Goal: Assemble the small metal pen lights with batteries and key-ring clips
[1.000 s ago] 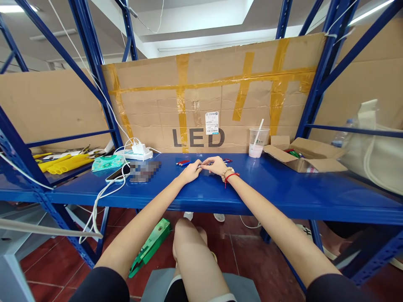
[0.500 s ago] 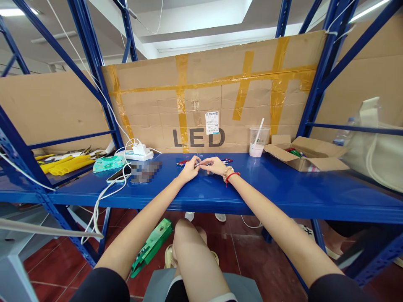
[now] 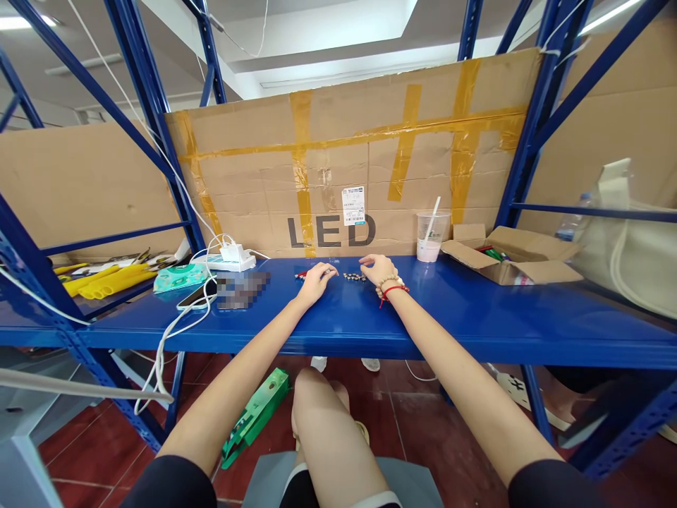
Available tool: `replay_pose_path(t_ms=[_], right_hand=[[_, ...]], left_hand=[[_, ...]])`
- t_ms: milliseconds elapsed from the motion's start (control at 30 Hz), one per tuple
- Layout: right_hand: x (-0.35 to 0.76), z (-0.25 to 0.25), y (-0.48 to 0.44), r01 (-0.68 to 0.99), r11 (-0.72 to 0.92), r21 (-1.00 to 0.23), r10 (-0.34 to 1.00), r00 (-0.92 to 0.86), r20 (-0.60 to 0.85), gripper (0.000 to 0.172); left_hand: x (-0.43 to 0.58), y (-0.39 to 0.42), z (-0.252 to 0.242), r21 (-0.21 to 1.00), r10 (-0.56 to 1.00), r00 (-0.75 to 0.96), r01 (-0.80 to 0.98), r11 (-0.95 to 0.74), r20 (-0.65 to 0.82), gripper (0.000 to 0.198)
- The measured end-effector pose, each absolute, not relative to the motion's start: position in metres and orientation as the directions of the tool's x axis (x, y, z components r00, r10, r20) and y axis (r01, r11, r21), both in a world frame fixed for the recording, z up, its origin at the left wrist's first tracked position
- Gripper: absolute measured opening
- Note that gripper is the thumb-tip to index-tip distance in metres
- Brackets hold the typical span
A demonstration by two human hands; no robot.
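Note:
My left hand (image 3: 316, 278) rests on the blue shelf top (image 3: 370, 317) with fingers bent down over small red and silver parts (image 3: 302, 274). My right hand (image 3: 377, 269) lies a little apart to the right, fingers curled loosely, with a bead bracelet and red string at the wrist. Between the two hands a short row of small dark and silver parts (image 3: 353, 277) lies on the shelf, touched by neither hand.
A taped cardboard sheet marked LED (image 3: 338, 176) backs the shelf. A plastic cup with a straw (image 3: 431, 238) and an open cardboard box (image 3: 510, 255) stand at the right. A phone, white cables and a power strip (image 3: 225, 259) lie at the left.
The two hands were together, pinching a small part between them. They have moved apart, and the small parts now lie on the shelf between them.

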State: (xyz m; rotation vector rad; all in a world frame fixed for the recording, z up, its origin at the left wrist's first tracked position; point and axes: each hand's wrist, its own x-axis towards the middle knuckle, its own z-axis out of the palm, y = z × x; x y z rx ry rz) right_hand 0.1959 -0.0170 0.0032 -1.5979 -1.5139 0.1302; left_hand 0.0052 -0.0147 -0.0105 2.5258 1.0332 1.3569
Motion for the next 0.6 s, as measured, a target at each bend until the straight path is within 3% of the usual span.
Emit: replay_pose_path(t_ms=[333,500,600], right_hand=[[0.202,-0.006,-0.011,0.825,0.145,-0.546,0.927,0.079,0.366,0.018],[0.197,-0.009,-0.007,0.886,0.338,-0.317,0.878,-0.176,0.445,0.024],[0.194,-0.011,-0.006,0.912,0.353,-0.209,0.858,-0.227,0.46,0.026]], left_hand=[[0.006,-0.016,-0.012,0.514,0.711,0.355,0.508,-0.692,0.607,0.017],[0.007,-0.015,-0.016,0.553,0.745,0.346,0.509,-0.659,0.57,0.019],[0.008,-0.016,-0.016,0.528,0.747,0.357,0.54,-0.655,0.562,0.022]])
